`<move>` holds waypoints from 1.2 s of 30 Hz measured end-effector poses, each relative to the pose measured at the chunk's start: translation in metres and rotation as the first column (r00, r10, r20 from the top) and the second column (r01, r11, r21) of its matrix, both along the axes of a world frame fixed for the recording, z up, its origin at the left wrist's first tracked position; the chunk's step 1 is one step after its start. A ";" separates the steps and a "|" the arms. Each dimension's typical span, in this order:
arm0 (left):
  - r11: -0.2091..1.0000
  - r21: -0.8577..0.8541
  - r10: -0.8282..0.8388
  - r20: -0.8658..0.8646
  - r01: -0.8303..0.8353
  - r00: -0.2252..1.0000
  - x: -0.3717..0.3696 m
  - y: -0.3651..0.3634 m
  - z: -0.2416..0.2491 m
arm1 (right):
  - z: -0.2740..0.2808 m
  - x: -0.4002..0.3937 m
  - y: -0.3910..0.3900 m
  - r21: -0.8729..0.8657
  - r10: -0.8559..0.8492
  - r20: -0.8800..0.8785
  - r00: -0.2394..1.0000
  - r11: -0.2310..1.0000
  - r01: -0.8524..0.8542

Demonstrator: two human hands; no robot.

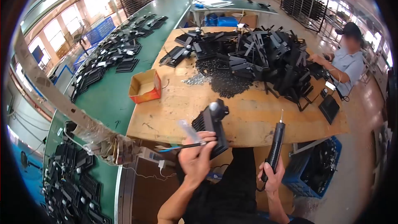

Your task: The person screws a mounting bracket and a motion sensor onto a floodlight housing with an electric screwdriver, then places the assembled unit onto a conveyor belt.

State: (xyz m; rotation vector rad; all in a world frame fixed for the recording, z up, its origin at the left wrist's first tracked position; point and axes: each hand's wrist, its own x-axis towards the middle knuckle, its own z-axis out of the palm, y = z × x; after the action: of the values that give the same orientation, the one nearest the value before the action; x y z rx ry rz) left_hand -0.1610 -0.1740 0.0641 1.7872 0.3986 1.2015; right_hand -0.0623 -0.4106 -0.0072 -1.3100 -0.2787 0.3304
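My left hand (194, 157) is closed at the table's front edge on a black finned floodlight (216, 126) with a round white sensor dome. A black cable (188, 145) with blue and brown wire ends crosses its fingers and points left. Beside those fingers is a blurred, pale translucent strip (188, 130). My right hand (272, 175) is wrapped around a black electric screwdriver (275, 147), its bit pointing up. On the wooden table (178, 116) ahead lies a heap of small black screws (230, 84), with silver screws (196, 79) beside it.
Black brackets and housings (265, 54) are piled at the table's back. An open red-edged box (145, 87) sits at left. Finished-looking floodlights line the green conveyor (112, 95). A blue crate (315, 170) stands lower right. A co-worker (350, 60) handles parts at right.
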 end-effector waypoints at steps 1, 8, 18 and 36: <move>0.987 0.122 -0.104 0.001 0.103 0.995 0.017 0.001 -0.019 | 0.000 -0.002 -0.006 -0.024 -0.041 0.010 0.999 0.999 0.041; 0.772 0.540 -0.221 -0.268 0.336 0.938 0.082 -0.020 -0.085 | 0.002 0.004 -0.006 -0.059 -0.211 0.139 0.968 0.973 0.221; 0.709 0.302 -0.493 -0.433 0.637 0.755 0.103 0.097 -0.038 | -0.013 0.092 0.053 -0.007 -0.279 0.301 0.912 0.956 0.294; 0.893 0.429 0.233 -0.703 0.140 0.672 0.459 0.183 0.014 | -0.071 0.117 0.060 -0.309 -0.239 0.357 0.903 0.882 0.355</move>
State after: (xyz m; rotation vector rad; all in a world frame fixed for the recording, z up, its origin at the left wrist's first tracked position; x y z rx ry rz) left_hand 0.2984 0.0095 0.0781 2.6860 0.6717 0.5356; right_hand 0.0546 -0.3507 -0.0784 -1.7553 -0.2787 -0.1013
